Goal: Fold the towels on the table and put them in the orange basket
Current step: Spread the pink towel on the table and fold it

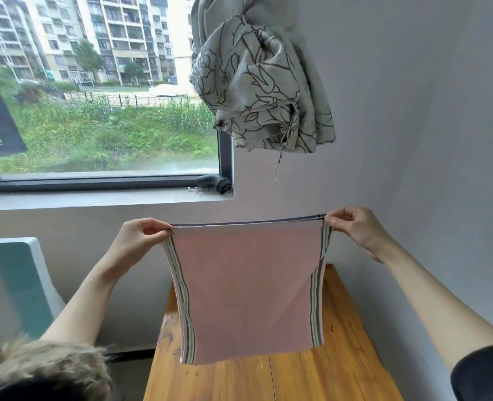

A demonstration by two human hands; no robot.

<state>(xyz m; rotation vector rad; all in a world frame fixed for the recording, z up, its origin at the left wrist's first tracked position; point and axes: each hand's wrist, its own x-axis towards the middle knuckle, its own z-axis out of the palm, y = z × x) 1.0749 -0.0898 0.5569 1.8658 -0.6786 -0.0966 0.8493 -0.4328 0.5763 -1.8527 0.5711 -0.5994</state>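
A pink towel with striped side borders hangs in the air above the wooden table. My left hand pinches its top left corner. My right hand pinches the top right corner. The top edge is pulled taut between both hands and the towel hangs flat, its lower edge just above the tabletop. The orange basket is not in view.
A window with a dark frame fills the upper left, with a black object on its sill. A knotted patterned curtain hangs above the towel. A white and teal object stands at left. Blond hair shows at bottom left.
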